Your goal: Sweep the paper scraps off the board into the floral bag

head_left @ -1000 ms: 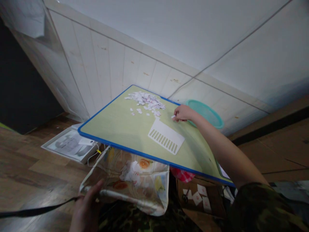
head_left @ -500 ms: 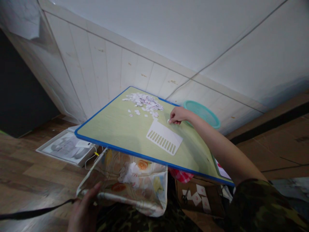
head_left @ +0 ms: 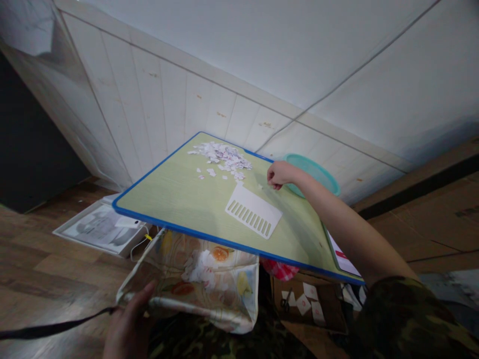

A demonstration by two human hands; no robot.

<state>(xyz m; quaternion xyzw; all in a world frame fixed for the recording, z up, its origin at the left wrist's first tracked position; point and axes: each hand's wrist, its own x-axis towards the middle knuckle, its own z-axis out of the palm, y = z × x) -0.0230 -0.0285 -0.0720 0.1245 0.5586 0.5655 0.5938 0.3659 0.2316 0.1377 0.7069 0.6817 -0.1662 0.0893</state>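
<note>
On the yellow-green table (head_left: 168, 199) with a blue edge lies a pile of small white paper scraps (head_left: 220, 155). A white slotted card (head_left: 254, 210) rests nearer to me. My right hand (head_left: 280, 174) is above the table's far right part, fingers curled together; whatever they may hold is hidden. Just left of its fingertips a small pale scrap (head_left: 260, 186) lies on the table. Down at the lower left, my left hand (head_left: 130, 324) grips the rim of a fruit-print fabric bag (head_left: 239, 299), thumb over the edge. White paper pieces (head_left: 204, 269) lie inside the bag.
A turquoise plastic basin (head_left: 318, 174) stands behind my right forearm. Below the table's right side are scissors (head_left: 287, 300) and several white cards (head_left: 310, 290) on cardboard. A white open box (head_left: 101, 229) sits on the floor at left. The panelled wall (head_left: 172, 94) borders the table's far side.
My right hand has drawn slightly up and right, away from the small scrap, which now lies apart from the fingertips. My left hand keeps its hold on the bag.
</note>
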